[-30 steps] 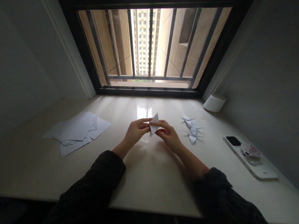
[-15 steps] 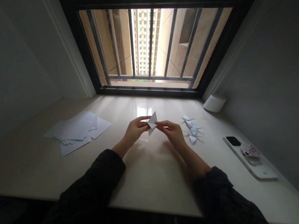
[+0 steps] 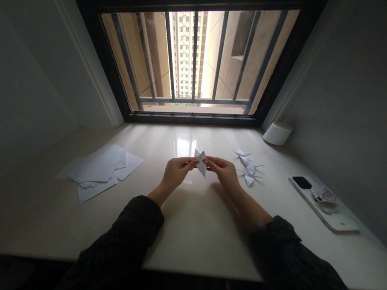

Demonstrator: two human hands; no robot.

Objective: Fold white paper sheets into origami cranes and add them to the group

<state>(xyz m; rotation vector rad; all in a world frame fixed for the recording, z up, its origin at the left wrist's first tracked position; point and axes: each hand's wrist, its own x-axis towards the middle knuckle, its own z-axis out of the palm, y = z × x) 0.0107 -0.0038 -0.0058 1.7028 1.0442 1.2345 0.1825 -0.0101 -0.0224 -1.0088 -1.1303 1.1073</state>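
Pinching a small white folded paper piece (image 3: 201, 161) between both hands, left hand (image 3: 175, 171) and right hand (image 3: 226, 172) are gripping opposite sides, holding it above the bench (image 3: 191, 220) centre for creasing.

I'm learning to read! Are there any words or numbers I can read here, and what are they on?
None can be read. The round sticker on the phone is too blurred; the folded paper, the paper sheets and paper cranes look blank.

Long dark knitted sleeves (image 3: 126, 231), gathered cuffs (image 3: 146, 207)
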